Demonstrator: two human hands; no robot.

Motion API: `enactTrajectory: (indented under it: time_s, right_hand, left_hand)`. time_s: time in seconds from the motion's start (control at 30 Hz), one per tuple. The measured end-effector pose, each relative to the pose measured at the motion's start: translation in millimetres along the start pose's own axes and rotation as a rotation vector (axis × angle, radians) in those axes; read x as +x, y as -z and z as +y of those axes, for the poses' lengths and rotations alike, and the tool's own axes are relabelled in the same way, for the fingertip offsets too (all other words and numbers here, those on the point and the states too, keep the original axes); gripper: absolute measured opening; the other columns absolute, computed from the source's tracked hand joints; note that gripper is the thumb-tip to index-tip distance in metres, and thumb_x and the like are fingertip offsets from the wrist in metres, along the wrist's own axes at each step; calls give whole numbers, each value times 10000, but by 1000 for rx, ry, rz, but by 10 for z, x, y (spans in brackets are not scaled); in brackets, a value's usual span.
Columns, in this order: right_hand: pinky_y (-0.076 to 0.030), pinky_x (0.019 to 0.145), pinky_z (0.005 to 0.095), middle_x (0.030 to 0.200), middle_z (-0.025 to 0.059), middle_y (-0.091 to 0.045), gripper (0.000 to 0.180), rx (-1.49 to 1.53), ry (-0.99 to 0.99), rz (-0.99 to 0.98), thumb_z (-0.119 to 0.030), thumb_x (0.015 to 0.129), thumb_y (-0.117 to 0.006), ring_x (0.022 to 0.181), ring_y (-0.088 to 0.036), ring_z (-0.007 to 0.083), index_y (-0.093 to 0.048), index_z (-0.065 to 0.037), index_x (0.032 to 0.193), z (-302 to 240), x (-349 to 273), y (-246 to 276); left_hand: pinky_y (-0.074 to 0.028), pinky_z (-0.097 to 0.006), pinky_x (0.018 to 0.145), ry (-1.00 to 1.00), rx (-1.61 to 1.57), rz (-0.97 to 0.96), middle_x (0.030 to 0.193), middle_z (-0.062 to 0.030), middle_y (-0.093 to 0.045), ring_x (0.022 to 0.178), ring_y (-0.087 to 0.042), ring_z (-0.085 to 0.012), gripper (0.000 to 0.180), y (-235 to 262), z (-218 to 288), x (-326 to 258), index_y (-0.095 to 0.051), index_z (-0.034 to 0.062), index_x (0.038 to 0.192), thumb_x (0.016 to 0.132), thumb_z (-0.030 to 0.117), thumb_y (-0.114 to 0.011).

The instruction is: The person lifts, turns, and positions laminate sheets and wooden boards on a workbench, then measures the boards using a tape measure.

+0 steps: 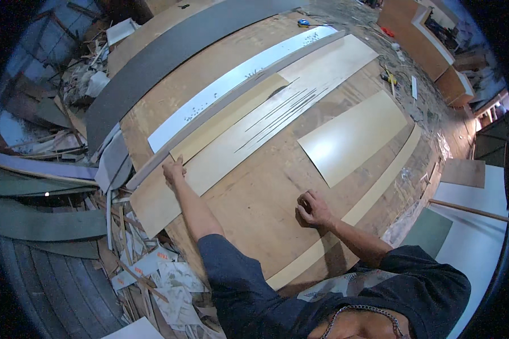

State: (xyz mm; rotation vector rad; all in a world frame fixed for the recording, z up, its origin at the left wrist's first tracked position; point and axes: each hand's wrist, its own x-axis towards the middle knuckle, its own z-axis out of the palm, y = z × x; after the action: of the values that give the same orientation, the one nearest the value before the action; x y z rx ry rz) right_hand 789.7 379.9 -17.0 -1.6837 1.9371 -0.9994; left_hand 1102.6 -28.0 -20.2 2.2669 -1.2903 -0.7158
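Plywood strip (226,116) under my left hand (173,170), fingers pressing flat at frame centre-left — my right hand (314,209) rests curled, empty, on the workbench (254,209); pale sheet (353,135) lies untouched.

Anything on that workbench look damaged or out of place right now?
Yes. The long pale laminate sheet under the left hand carries several dark, thin streaks like scratches or cuts near its middle. Off the wooden workbench, a heap of offcuts and paper scraps litters the floor at the left.
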Motion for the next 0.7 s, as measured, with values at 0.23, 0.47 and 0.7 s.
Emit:
enactTrajectory:
  time_s: [0.23, 0.47, 0.7]
  right_hand:
    - [-383, 674, 413, 811, 133, -496, 237, -44, 33, -9, -232, 745, -631, 752, -493, 323, -535, -73, 892, 10, -42, -8]
    - [-399, 682, 426, 800, 135, -478, 235, -59, 92, 21, -250, 762, -609, 761, -501, 324, -511, -65, 868, 26, -82, 44]
    - [-412, 683, 445, 816, 162, -480, 219, 82, 99, 11, -238, 778, -581, 780, -505, 355, -512, -52, 871, -18, -95, 108]
  left_hand:
    - [-410, -250, 366, 108, -548, -206, 576, -26, -570, 389, -501, -110, 260, 11, -297, 384, -605, 98, 898, 856, 349, -662]
    - [-499, -510, 831, -104, -1489, -84, 1062, -222, -594, 926, -607, -383, 384, 1133, -1384, 737, -516, 0, 1102, 904, 325, -564]
    - [-491, -500, 904, -134, -1281, -248, 1209, -220, -517, 1138, -524, -397, 337, 2213, -1525, -126, -404, 43, 1244, 955, 199, -479]
